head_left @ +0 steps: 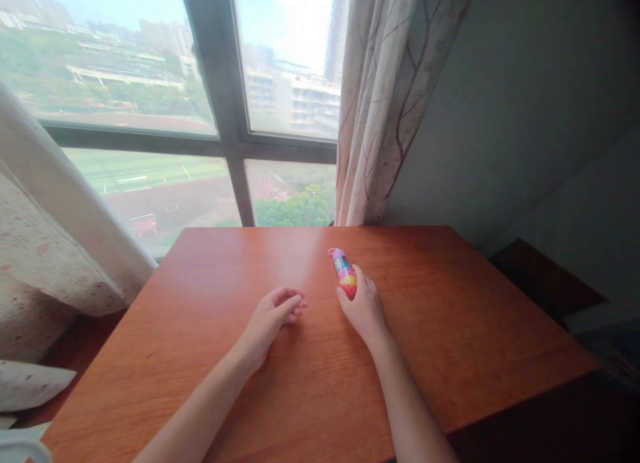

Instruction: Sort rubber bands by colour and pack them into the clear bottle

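A small clear bottle [343, 271] with rainbow-coloured filling and a purple cap lies on its side on the reddish wooden table [450, 316], cap pointing away from me. My right hand [364, 307] wraps its fingers round the bottle's near end. My left hand [274, 316] rests on the table a hand's width to the left, fingers loosely curled and apart, holding nothing.
A large window [220, 116] with a dark frame stands behind the table. A patterned curtain [385, 96] hangs at the table's far right corner, another curtain [55, 223] drapes at the left. A dark lower surface [545, 276] sits to the right by the grey wall.
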`<state>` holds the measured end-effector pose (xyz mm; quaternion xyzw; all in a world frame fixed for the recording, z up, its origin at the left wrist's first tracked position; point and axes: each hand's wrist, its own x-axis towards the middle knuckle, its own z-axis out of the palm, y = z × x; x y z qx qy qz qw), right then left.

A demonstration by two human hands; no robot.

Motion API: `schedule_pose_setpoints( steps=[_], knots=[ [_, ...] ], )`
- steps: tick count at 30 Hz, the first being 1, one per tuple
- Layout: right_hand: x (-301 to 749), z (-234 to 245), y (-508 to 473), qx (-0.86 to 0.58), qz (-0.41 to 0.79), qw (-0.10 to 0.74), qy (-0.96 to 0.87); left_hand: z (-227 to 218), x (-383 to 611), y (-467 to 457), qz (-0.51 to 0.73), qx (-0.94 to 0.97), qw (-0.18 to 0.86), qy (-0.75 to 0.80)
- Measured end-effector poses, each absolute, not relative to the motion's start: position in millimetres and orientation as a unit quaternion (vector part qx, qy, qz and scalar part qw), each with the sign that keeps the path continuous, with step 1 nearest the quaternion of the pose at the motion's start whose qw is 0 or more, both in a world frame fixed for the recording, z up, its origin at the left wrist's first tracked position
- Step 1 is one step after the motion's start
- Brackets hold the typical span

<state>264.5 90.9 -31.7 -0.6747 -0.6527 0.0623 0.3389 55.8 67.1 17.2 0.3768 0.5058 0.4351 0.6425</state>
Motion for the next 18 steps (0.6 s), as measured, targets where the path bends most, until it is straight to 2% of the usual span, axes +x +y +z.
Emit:
schedule_pose_setpoints(
  steps=[18],
  knots=[
    [259.1,-31.6,88.6,-0.647,0.048,0.360,-0.671,17.0,55.5,66.7,0.435,0.405,0.623,0.508]
  ],
)
